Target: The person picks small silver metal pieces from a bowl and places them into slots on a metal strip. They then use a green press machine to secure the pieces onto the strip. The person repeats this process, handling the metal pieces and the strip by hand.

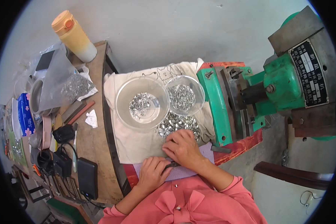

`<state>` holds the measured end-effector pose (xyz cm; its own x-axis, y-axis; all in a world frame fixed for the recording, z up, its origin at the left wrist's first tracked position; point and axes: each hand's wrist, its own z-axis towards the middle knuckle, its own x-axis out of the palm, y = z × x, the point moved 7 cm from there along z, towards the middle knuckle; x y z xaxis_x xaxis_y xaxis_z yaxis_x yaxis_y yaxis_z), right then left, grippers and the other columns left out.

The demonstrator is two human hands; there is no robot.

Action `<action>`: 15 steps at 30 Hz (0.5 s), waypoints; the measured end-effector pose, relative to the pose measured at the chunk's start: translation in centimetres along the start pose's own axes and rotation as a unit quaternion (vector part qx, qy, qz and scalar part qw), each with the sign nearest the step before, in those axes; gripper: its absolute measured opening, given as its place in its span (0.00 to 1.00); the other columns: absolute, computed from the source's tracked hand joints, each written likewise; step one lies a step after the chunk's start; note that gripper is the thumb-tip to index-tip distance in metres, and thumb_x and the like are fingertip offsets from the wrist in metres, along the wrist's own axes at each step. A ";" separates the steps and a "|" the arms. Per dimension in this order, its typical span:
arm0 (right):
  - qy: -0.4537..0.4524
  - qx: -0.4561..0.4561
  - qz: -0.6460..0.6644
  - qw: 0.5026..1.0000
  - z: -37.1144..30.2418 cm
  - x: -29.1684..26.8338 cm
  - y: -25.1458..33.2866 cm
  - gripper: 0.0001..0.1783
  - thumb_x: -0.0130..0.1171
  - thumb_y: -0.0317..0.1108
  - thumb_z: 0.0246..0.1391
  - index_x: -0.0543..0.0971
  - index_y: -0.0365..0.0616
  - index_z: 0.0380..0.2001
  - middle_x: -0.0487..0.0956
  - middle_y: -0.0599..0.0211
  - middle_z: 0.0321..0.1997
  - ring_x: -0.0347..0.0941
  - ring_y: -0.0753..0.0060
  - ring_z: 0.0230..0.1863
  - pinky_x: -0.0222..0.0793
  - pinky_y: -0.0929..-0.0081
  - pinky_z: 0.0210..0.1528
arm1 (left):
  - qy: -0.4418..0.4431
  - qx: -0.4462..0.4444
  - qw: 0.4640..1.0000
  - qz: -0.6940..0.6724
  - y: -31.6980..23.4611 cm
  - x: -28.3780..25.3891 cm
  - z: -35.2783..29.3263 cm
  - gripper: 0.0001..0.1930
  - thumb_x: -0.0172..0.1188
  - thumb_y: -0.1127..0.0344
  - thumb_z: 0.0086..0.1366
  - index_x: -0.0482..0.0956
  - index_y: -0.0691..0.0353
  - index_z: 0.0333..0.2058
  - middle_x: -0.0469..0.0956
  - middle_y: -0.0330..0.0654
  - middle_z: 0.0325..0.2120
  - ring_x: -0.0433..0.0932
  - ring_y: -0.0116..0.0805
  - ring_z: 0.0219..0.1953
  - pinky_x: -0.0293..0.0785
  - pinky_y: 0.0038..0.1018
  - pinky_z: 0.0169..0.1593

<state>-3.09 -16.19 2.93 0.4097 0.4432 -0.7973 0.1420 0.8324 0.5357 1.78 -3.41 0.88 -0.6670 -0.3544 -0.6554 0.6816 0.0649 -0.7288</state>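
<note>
My left hand (152,174) is closed round a dark, narrow tool (171,164) whose kind I cannot make out; one end sticks out toward my right hand. My right hand (184,149) is bent with its fingers drawn together at the near edge of a loose heap of small shiny metal parts (178,124). Whatever its fingertips hold is hidden. Beyond the heap stand two clear plastic tubs: a larger tub (122,112) at left and a smaller tub (198,89) at right, each with similar metal parts inside. A beige cloth (132,143) lies under them.
A green bench press (285,84) stands at right on a red-edged table (255,140). On the wooden bench (95,143) at left are a yellow bottle (76,39), a plastic bag of parts (72,84), a blue tissue pack (26,114) and a black power bank (87,178).
</note>
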 end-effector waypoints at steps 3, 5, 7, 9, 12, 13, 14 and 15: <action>-0.018 0.029 -0.004 0.999 -0.6 -0.1 -0.8 0.07 0.72 0.35 0.44 0.82 0.51 0.27 0.76 0.74 0.38 0.71 0.64 0.45 0.60 0.62 0.52 | -0.002 0.011 1.000 0.001 -0.2 0.1 0.2 0.15 0.73 0.66 0.51 0.78 0.58 0.36 0.77 0.43 0.35 0.75 0.44 0.37 0.68 0.37 0.40; -0.012 0.043 -0.013 0.999 -0.9 -0.3 -0.9 0.08 0.72 0.34 0.43 0.83 0.52 0.28 0.76 0.75 0.39 0.70 0.64 0.45 0.59 0.61 0.53 | 0.000 0.017 1.000 -0.001 -0.4 0.2 0.4 0.14 0.73 0.66 0.51 0.79 0.58 0.36 0.77 0.42 0.35 0.75 0.43 0.37 0.67 0.37 0.40; -0.006 0.054 -0.025 0.998 -1.0 -0.5 -0.8 0.08 0.72 0.34 0.43 0.83 0.52 0.28 0.76 0.75 0.39 0.70 0.64 0.46 0.59 0.61 0.53 | 0.006 0.021 1.000 0.001 -0.7 0.4 0.5 0.13 0.71 0.66 0.53 0.79 0.58 0.36 0.76 0.40 0.35 0.75 0.41 0.37 0.67 0.36 0.40; -0.011 0.054 -0.024 0.998 -1.2 -0.8 -0.7 0.08 0.72 0.33 0.42 0.83 0.52 0.28 0.76 0.74 0.39 0.70 0.64 0.46 0.59 0.61 0.53 | 0.015 0.024 1.000 0.007 -1.0 0.7 0.5 0.10 0.68 0.66 0.56 0.79 0.58 0.36 0.76 0.38 0.36 0.75 0.38 0.39 0.67 0.34 0.41; -0.012 0.055 -0.021 0.998 -1.2 -1.0 -0.8 0.08 0.72 0.32 0.42 0.83 0.52 0.28 0.76 0.74 0.39 0.70 0.64 0.46 0.59 0.60 0.53 | 0.010 0.049 0.999 0.022 -1.4 0.9 0.7 0.09 0.70 0.68 0.53 0.80 0.57 0.33 0.77 0.36 0.35 0.75 0.38 0.37 0.66 0.34 0.39; -0.012 0.056 -0.020 0.998 -1.3 -1.0 -0.8 0.08 0.72 0.32 0.42 0.83 0.52 0.27 0.76 0.74 0.39 0.70 0.64 0.46 0.59 0.60 0.53 | 0.010 0.054 0.998 0.025 -1.5 1.0 0.8 0.09 0.70 0.68 0.53 0.80 0.57 0.32 0.77 0.36 0.35 0.75 0.38 0.37 0.66 0.34 0.39; -0.011 0.060 -0.022 0.998 -1.4 -1.0 -0.9 0.07 0.71 0.32 0.42 0.83 0.51 0.27 0.76 0.73 0.40 0.70 0.63 0.47 0.59 0.60 0.54 | 0.011 0.059 0.998 0.027 -1.7 1.0 0.9 0.09 0.70 0.68 0.54 0.80 0.57 0.32 0.77 0.36 0.35 0.75 0.38 0.37 0.67 0.34 0.39; -0.009 0.063 -0.025 0.998 -1.6 -1.1 -0.9 0.07 0.70 0.32 0.43 0.83 0.49 0.27 0.77 0.73 0.40 0.70 0.63 0.47 0.60 0.60 0.54 | 0.012 0.065 0.997 0.030 -1.8 1.1 0.9 0.08 0.70 0.68 0.54 0.80 0.57 0.32 0.77 0.35 0.35 0.75 0.37 0.38 0.67 0.34 0.39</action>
<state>-5.09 -16.92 2.85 0.4158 0.3957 -0.8189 0.2743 0.8039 0.5278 0.14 -4.76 1.67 -0.6295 -0.3310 -0.7030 0.7528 -0.0359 -0.6572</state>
